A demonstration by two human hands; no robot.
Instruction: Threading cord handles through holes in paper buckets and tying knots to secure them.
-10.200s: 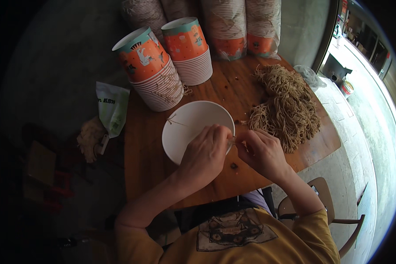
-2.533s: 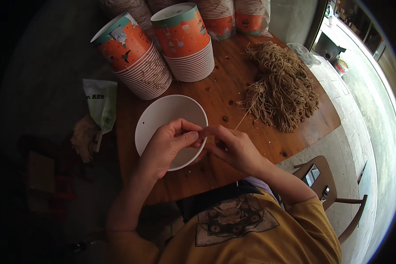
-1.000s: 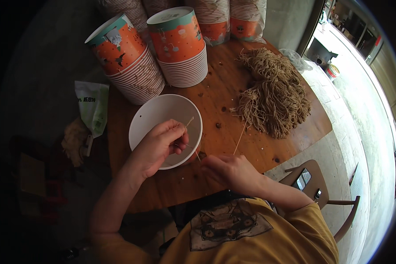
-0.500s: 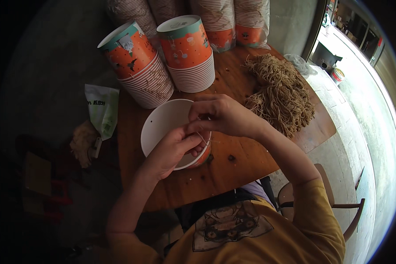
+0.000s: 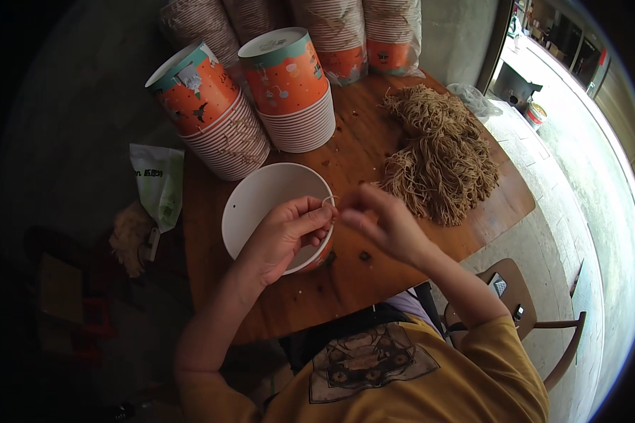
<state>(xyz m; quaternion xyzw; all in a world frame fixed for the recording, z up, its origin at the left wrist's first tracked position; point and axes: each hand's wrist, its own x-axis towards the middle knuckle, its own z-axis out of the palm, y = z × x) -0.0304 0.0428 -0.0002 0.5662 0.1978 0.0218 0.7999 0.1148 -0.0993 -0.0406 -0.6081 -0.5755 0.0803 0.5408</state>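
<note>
One white paper bowl [image 5: 264,204] is observed, mouth upward; its rim is pinched by the left hand [image 5: 286,233]. The right hand [image 5: 381,222] is blurred; its grip cannot be determined.

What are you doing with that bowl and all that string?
A person sits at a wooden table. Their left hand grips the rim of a white paper bowl and pinches a thin strand at its edge, while the right hand is raised beside it. A heap of tan cords lies to the right, and stacks of orange bowls stand behind.
</note>
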